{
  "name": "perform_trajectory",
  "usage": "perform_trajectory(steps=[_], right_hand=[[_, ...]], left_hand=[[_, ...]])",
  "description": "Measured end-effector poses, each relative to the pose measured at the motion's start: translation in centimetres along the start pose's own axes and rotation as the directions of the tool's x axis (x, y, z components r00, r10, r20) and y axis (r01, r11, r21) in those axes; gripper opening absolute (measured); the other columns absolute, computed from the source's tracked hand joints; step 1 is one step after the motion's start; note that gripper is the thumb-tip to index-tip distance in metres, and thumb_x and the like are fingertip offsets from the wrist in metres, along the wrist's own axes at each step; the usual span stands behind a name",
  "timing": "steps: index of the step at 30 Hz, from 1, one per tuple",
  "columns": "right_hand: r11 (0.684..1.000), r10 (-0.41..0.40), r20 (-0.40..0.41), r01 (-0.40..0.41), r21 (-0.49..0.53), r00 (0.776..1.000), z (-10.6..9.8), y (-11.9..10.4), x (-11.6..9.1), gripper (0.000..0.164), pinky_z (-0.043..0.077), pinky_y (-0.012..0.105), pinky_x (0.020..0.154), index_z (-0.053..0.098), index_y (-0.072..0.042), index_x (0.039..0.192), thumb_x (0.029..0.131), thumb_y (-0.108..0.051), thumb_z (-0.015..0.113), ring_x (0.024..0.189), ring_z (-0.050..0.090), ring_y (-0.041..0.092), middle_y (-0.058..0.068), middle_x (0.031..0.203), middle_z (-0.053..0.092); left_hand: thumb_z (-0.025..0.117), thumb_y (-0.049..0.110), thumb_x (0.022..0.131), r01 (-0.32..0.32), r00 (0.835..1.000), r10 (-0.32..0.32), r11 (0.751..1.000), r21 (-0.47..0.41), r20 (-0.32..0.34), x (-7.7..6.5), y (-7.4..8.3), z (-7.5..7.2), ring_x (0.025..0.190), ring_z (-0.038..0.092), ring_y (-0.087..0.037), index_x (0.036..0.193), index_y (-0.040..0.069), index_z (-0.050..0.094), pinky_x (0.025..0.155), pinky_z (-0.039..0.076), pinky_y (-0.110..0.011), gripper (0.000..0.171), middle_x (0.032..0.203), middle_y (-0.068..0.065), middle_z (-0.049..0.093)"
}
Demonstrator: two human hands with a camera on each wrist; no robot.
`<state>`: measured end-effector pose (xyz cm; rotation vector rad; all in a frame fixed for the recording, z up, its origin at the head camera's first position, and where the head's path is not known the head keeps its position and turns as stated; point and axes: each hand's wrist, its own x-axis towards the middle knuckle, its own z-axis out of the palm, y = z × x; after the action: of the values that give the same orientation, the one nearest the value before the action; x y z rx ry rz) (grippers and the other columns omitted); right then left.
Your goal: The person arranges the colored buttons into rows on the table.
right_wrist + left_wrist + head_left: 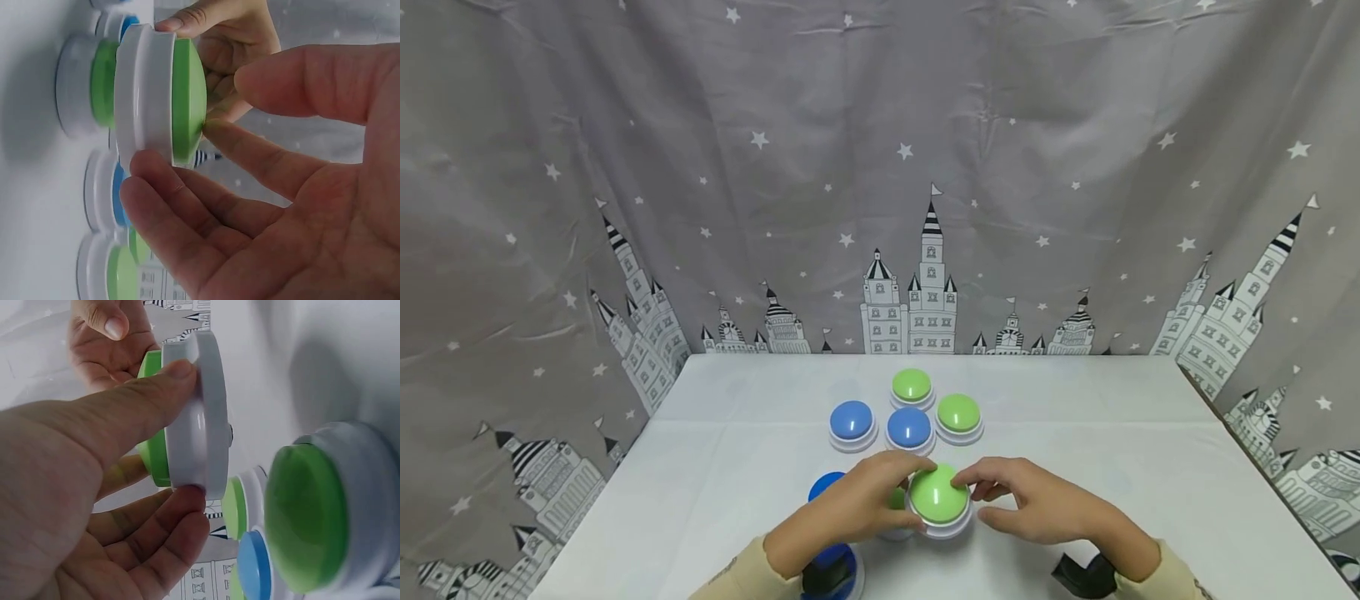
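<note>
A green dome push button (938, 493) with a white round base is held up above the white table. My left hand (874, 493) grips its base, thumb (150, 394) on one side and fingers on the other. On the opposite side is my right hand (1037, 498); its fingertips (147, 165) touch the rim and dome, while the thumb stands away from it. Another green push button (306, 519) sits on the table just beneath the held one, mostly hidden by the left hand in the head view.
Farther back stand two blue push buttons (852, 421) (909, 428) and two green ones (912, 383) (958, 413). Two more blue push buttons (826, 483) (850, 575) are partly covered by the left forearm. A grey castle-print curtain (775, 208) hangs behind the table (1112, 433).
</note>
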<state>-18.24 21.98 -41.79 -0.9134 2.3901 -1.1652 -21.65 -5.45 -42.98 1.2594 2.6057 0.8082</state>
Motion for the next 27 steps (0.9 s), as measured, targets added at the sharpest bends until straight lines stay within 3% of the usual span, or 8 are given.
perform_trajectory(steps=[8, 12, 20, 24, 27], right_hand=[[0.992, -0.101, 0.132, 0.090, 0.089, 0.986, 1.9, -0.1, 0.2, 0.037, 0.052, 0.032, 0.092, 0.058, -0.016, 0.133, 0.096, -0.016, 0.063, 0.109, 0.060, 0.010, -0.007, 0.125, 0.061], [0.985, -0.125, 0.185, 0.099, 0.144, 0.975, 2.7, -0.1, 0.4, 0.038, 0.052, 0.031, 0.094, 0.058, -0.015, 0.134, 0.096, -0.015, 0.063, 0.112, 0.060, 0.011, -0.006, 0.127, 0.060], [0.975, -0.152, 0.234, 0.108, 0.192, 0.960, 3.7, -0.1, 0.8, 0.040, 0.051, 0.030, 0.095, 0.058, -0.015, 0.134, 0.095, -0.013, 0.062, 0.114, 0.059, 0.011, -0.005, 0.127, 0.061], [0.972, -0.158, 0.257, 0.105, 0.210, 0.953, 4.4, 0.0, 0.9, 0.041, 0.050, 0.028, 0.095, 0.058, -0.015, 0.135, 0.095, -0.012, 0.061, 0.115, 0.059, 0.010, -0.006, 0.129, 0.061], [0.971, -0.162, 0.271, 0.104, 0.217, 0.949, 4.7, 0.1, 1.0, 0.040, 0.050, 0.028, 0.095, 0.059, -0.014, 0.135, 0.094, -0.012, 0.061, 0.114, 0.059, 0.009, -0.006, 0.128, 0.061]], left_hand=[[0.084, 0.037, 0.077, 0.032, 0.999, -0.031, 0.998, -0.047, 0.017, -3.6, 0.5, 0.8, 0.100, 0.055, 0.003, 0.131, 0.022, 0.059, 0.087, 0.050, -0.020, 0.062, 0.121, 0.015, 0.060], [0.084, 0.036, 0.077, 0.034, 0.999, -0.034, 0.999, -0.023, 0.021, -4.8, 0.6, 1.2, 0.099, 0.055, 0.002, 0.130, 0.023, 0.058, 0.085, 0.051, -0.021, 0.061, 0.118, 0.015, 0.060], [0.083, 0.040, 0.078, -0.002, 1.000, 0.002, 1.000, 0.011, 0.018, -6.2, 0.3, 1.5, 0.114, 0.054, -0.005, 0.131, 0.021, 0.058, 0.095, 0.050, -0.030, 0.061, 0.124, 0.012, 0.060], [0.084, 0.037, 0.078, -0.014, 1.000, 0.014, 0.999, -0.033, 0.023, -6.8, -0.1, 1.9, 0.115, 0.054, -0.005, 0.131, 0.020, 0.058, 0.095, 0.050, -0.030, 0.061, 0.126, 0.012, 0.060], [0.084, 0.035, 0.078, 0.024, 0.999, -0.019, 0.994, -0.107, 0.044, -7.0, -0.3, 2.2, 0.116, 0.052, -0.004, 0.131, 0.023, 0.057, 0.096, 0.050, -0.028, 0.061, 0.127, 0.013, 0.058]])
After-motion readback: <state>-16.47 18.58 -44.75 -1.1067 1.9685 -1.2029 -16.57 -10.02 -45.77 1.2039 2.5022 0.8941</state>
